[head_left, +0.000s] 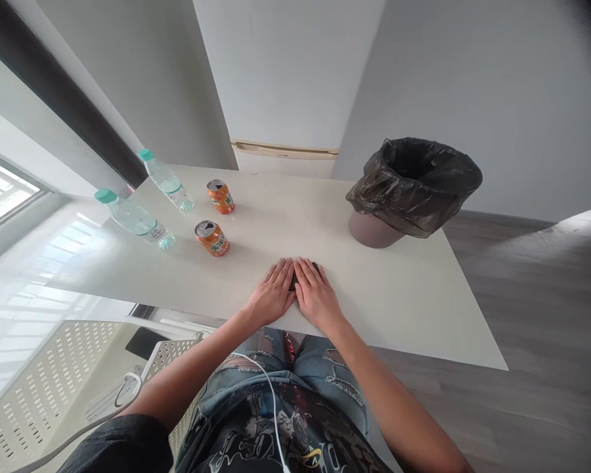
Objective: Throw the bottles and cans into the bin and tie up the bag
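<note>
Dark object (294,281), small, lies on the counter (398,289) well to the near-left of the bin (369,231); only a sliver shows in the seam between the two hands, so I cannot tell what it is. Left hand (272,292) and right hand (318,294) rest palm-down side by side, index edges touching, fingers stretched flat. Grip of both is released: nothing clasped, the object merely covered. Progress as visible: nothing is lifted and nothing is in transit. Farther left of the bin than the hands, two orange cans stand upright, one (213,238) nearer the person and one (221,196) toward the far edge. Left of the cans again, two clear bottles with green caps, nearer (132,218) and farther (167,179), both capped and apart from each other. All four are well apart from the bin. Containers: the bin is lined with a black bag (414,180), its mouth open and bunched over the rim; the interior reads dark and no contents show. Bottle fill level is unclear through the clear plastic. Can tops are visible, but whether they are opened I cannot tell.
</note>
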`<action>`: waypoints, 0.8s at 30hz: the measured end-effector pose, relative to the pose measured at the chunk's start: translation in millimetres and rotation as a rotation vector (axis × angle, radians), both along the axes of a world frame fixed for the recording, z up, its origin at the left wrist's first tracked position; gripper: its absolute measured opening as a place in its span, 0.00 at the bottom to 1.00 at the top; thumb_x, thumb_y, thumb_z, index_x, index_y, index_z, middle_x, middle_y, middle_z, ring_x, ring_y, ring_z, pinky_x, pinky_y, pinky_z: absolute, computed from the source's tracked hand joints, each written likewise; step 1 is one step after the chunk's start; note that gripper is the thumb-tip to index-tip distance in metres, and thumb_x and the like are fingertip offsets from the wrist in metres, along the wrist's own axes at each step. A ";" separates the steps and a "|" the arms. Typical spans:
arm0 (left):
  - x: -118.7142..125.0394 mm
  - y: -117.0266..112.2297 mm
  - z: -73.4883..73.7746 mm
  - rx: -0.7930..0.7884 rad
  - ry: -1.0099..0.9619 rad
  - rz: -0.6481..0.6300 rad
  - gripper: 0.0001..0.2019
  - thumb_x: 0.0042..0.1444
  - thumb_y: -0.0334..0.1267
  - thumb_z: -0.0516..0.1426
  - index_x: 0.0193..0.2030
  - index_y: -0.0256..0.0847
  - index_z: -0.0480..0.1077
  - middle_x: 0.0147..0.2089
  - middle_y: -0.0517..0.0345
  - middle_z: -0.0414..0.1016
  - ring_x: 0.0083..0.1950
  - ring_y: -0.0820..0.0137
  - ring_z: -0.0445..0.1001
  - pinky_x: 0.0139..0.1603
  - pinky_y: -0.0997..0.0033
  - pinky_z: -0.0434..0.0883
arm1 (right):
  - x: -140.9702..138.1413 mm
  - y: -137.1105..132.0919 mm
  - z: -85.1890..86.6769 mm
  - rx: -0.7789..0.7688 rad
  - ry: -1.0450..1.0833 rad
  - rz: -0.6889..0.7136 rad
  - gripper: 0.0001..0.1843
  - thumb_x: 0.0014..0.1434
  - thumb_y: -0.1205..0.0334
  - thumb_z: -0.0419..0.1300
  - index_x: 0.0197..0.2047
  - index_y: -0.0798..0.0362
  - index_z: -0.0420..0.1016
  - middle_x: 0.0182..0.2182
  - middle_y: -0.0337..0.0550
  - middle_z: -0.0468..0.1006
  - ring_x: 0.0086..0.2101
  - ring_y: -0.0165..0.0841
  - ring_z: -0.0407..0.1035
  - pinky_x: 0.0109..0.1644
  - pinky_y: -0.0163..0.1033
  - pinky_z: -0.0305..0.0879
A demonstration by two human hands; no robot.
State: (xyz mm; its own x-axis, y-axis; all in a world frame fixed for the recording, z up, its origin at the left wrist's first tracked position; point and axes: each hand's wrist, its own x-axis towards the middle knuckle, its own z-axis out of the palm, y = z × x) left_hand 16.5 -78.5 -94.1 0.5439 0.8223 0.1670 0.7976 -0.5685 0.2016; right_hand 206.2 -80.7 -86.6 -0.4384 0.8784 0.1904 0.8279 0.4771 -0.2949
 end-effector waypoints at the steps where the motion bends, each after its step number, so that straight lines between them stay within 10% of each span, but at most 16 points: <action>1: 0.2 -0.2 0.5 0.000 0.001 0.000 0.34 0.75 0.42 0.48 0.81 0.24 0.49 0.82 0.31 0.52 0.84 0.48 0.49 0.82 0.44 0.56 | -0.2 -1.1 -0.1 0.000 -0.007 -0.006 0.32 0.79 0.61 0.42 0.81 0.59 0.55 0.80 0.51 0.54 0.78 0.44 0.50 0.82 0.60 0.48; 24: 3.8 -2.4 5.0 -0.021 0.004 0.017 0.34 0.74 0.40 0.47 0.82 0.26 0.50 0.83 0.34 0.51 0.84 0.49 0.48 0.82 0.45 0.55 | -1.6 -3.6 -2.9 -0.010 -0.016 -0.018 0.33 0.78 0.61 0.42 0.83 0.58 0.52 0.80 0.51 0.53 0.78 0.45 0.50 0.82 0.62 0.47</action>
State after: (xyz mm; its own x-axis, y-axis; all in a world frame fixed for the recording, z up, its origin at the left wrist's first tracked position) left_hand 20.3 -80.9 -89.2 0.5303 0.8349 0.1472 0.8080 -0.5503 0.2104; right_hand 204.5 -84.3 -89.5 -0.4258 0.8877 0.1751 0.8408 0.4597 -0.2860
